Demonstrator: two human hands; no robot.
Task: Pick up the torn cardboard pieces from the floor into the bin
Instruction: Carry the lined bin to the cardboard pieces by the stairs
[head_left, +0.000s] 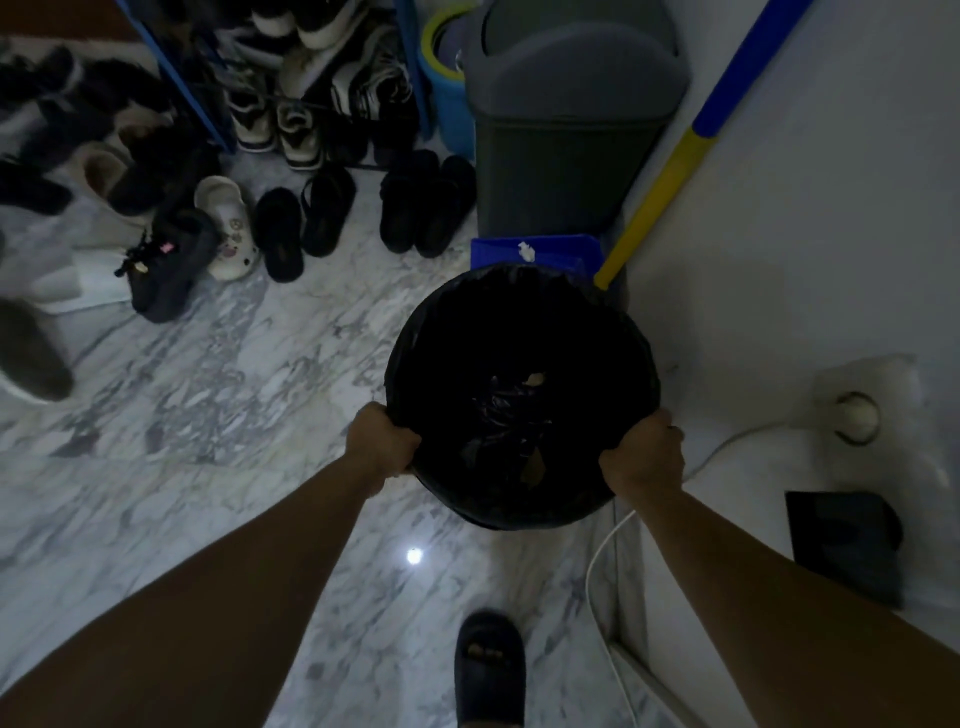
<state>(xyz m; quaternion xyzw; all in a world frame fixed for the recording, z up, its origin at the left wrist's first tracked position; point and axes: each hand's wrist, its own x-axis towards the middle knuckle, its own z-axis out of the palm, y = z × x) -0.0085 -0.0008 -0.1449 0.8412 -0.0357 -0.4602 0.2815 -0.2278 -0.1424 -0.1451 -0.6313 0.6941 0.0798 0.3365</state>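
A round bin (613, 332) lined with a black bag is in the middle of the head view, above the marble floor. My left hand (383, 441) grips its near left rim and my right hand (647, 452) grips its near right rim. Deep inside the bin I make out brown cardboard pieces (535, 379) against the dark liner, one near the centre and one lower down. No cardboard shows on the visible floor.
A tall grey lidded bin (566, 130) stands behind, with a blue dustpan (540, 252) and a blue-and-yellow handle (670, 171) beside it. Several shoes (280, 228) crowd the floor at left by a shoe rack. A white cable (602, 551) and a dark box (847, 545) lie at right. My slippered foot (488, 670) is below.
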